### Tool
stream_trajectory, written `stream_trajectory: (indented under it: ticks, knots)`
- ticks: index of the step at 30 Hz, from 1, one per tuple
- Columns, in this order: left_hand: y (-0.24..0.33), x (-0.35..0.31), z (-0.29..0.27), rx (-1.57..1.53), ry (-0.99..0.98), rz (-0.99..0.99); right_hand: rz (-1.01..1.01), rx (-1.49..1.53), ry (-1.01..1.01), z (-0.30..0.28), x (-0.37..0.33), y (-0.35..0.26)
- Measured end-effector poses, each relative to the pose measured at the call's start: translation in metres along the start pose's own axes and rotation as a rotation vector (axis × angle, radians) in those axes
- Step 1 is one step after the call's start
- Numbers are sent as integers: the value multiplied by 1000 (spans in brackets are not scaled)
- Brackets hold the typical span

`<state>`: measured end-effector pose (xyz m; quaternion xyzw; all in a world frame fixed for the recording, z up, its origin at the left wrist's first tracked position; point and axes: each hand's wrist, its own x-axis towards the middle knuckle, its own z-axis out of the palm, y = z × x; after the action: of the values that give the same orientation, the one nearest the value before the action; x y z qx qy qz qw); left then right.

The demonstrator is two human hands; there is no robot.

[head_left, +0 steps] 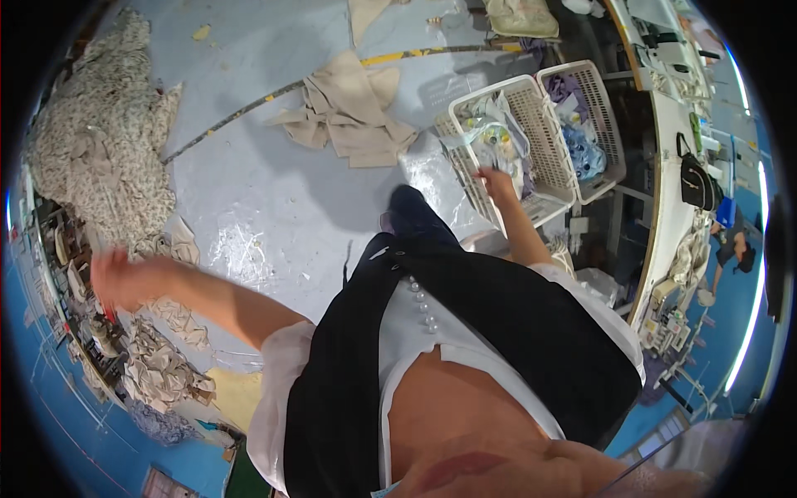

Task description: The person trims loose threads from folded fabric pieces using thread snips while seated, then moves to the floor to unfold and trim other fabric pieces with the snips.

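The grey floor is strewn with cloth; a white basket is clamped by the right hand; the blurred left hand's grip cannot be told.

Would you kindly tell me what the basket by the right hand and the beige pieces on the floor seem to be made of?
The basket by the right hand looks like smooth pale plastic, judging by its regular slotted walls. The beige pieces look like matte cloth, given their soft folds; the fibre is unclear.
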<state>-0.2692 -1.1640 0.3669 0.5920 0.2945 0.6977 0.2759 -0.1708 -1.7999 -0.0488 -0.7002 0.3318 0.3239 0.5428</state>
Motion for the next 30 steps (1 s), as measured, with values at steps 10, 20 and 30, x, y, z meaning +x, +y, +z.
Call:
stream_trajectory:
  ticks: [10, 20, 30]
  knots:
    - [-461, -210, 66, 502, -1616, -698, -11, 38, -134, 265, 221, -104]
    - [-761, -454, 131, 509, -2020, 67, -287, -557, 472, 444, 521, -31]
    - [-937, -495, 147, 394, -1835, -289, -623, -285, 107, 494, 621, -80]
